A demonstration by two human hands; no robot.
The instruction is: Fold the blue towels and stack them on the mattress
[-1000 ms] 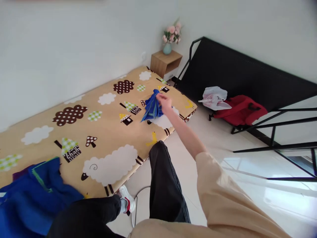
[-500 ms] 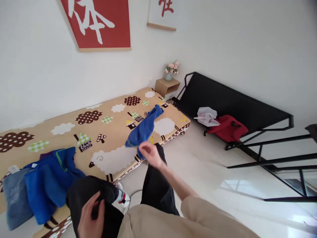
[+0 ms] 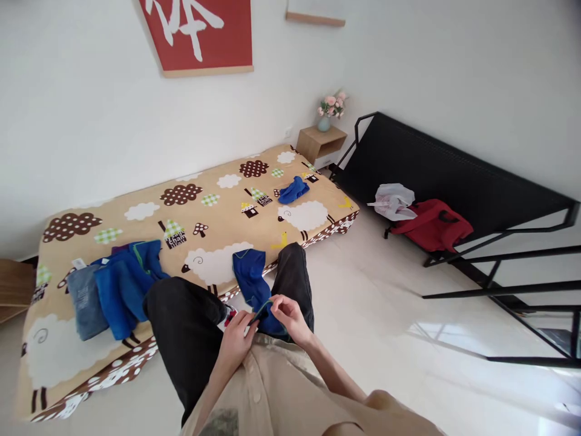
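"Left hand of mine and right hand of mine are both closed, with fingertips, on one blue cloth. With the left I grasp its edge; with the right I pinch the same edge, where a thin green trim shows."

"And where is this cloth?"

"It is in front of my waist, between my legs, and goes out up to the near edge of the bed."

"Which way does it point?"

"Its long axis runs away from me, leaning a little to the left. The far end is broad and appears over the printed sheep; whether it touches the bed there, I cannot tell. The near end is gathered, and partly hidden by my right hand."

"What else lies on the bed?"

"Farther away, a crumpled blue piece, with its longer side slanting up to the right. On my left side, a blue pile lies touching a grey folded cloth"
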